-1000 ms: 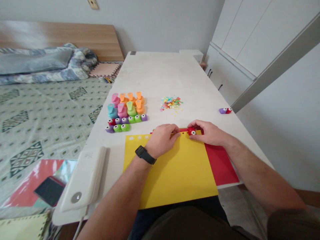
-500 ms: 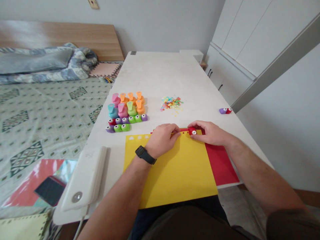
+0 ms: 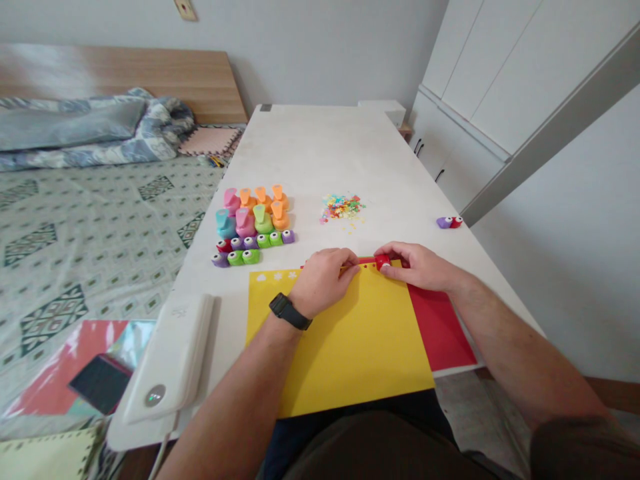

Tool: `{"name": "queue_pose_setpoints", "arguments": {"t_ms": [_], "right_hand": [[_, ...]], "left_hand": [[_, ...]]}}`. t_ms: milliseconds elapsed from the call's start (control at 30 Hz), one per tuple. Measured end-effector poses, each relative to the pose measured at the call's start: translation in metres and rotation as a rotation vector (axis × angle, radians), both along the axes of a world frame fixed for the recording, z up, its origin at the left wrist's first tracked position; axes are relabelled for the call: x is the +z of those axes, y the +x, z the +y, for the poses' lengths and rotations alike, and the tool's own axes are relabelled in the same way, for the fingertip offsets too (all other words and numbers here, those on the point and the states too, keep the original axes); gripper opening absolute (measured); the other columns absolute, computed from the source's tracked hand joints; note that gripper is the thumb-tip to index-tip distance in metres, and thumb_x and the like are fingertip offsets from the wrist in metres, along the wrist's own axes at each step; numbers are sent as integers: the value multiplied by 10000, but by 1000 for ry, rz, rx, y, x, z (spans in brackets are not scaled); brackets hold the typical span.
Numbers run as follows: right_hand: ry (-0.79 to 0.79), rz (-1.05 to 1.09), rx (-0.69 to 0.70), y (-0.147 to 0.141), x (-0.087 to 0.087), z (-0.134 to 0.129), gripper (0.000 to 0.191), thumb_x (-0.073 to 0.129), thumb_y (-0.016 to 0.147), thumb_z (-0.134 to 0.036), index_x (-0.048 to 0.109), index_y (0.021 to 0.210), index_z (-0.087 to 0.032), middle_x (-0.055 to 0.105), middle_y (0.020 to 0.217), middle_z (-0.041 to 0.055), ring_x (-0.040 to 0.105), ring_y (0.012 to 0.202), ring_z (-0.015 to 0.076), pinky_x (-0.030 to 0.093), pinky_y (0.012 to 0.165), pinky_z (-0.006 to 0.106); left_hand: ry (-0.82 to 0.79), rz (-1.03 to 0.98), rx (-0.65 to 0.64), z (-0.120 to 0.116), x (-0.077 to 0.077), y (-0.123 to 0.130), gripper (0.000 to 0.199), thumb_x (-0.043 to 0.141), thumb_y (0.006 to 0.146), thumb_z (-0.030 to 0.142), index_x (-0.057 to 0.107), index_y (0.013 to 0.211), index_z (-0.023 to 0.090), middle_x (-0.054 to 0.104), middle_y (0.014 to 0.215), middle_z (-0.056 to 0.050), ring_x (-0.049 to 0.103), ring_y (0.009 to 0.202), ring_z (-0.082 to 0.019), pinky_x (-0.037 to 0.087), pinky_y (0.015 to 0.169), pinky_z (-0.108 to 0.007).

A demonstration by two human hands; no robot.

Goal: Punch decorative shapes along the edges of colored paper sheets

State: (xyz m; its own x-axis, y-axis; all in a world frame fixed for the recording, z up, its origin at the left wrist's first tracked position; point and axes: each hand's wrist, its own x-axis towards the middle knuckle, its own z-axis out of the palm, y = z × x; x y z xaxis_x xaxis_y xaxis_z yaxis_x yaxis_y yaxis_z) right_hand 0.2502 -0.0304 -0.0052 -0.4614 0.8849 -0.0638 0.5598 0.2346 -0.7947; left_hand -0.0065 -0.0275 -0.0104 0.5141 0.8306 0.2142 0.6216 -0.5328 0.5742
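Note:
A sheet of yellow paper [image 3: 350, 347] lies in front of me, with cut-out shapes along its far edge. My left hand [image 3: 325, 277], with a black watch on its wrist, pinches that far edge near the middle. My right hand [image 3: 417, 265] grips a small red craft punch [image 3: 383, 262] between thumb and fingers at the same edge, right of my left hand. Small star-shaped holes show beside the punch. Red paper [image 3: 443, 330] sticks out from under the yellow sheet on the right.
Several colourful craft punches [image 3: 253, 223] stand in rows at the left. A pile of paper confetti [image 3: 343, 208] lies beyond my hands. Purple and red punches [image 3: 449, 222] sit near the right table edge. A white device [image 3: 173, 360] with a cable lies at the near left.
The red punch has tilted in my right hand, so its white button shows less. My left hand keeps its place on the yellow paper.

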Motion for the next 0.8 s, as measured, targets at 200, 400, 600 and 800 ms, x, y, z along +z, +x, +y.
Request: {"name": "queue_pose_setpoints", "arguments": {"t_ms": [200, 400, 600, 800], "right_hand": [[-130, 140, -17, -2, -2, 0, 344, 696, 872, -397, 659, 1159, -211, 731, 1030, 49, 680, 927, 212, 543, 805, 340], [-129, 141, -34, -3, -1, 0, 301, 703, 868, -382, 671, 1107, -203, 723, 976, 39, 671, 877, 199, 528, 794, 329], [-114, 127, -32, -3, -2, 0, 294, 700, 868, -356, 662, 1116, -201, 722, 993, 42, 672, 900, 205, 515, 806, 330], [-123, 133, -57, -3, -5, 0, 277, 712, 852, -322, 660, 1097, -203, 729, 978, 44, 672, 883, 205, 507, 789, 325]], "left_hand": [[5, 1, -10, -1, 1, 0, 93, 597, 938, 247, 683, 946, 214, 722, 894, -29, 651, 838, -190, 481, 762, -315], [22, -1, -16, -1, 2, 0, 87, 600, 941, 251, 679, 940, 213, 717, 890, -23, 645, 834, -187, 472, 762, -315], [28, -11, -23, -1, 0, 0, 86, 599, 943, 247, 678, 941, 212, 714, 883, -21, 643, 828, -184, 474, 769, -313], [37, -13, -25, -1, 0, 0, 79, 604, 940, 246, 676, 938, 214, 711, 877, -17, 641, 826, -183, 470, 768, -314]]}}
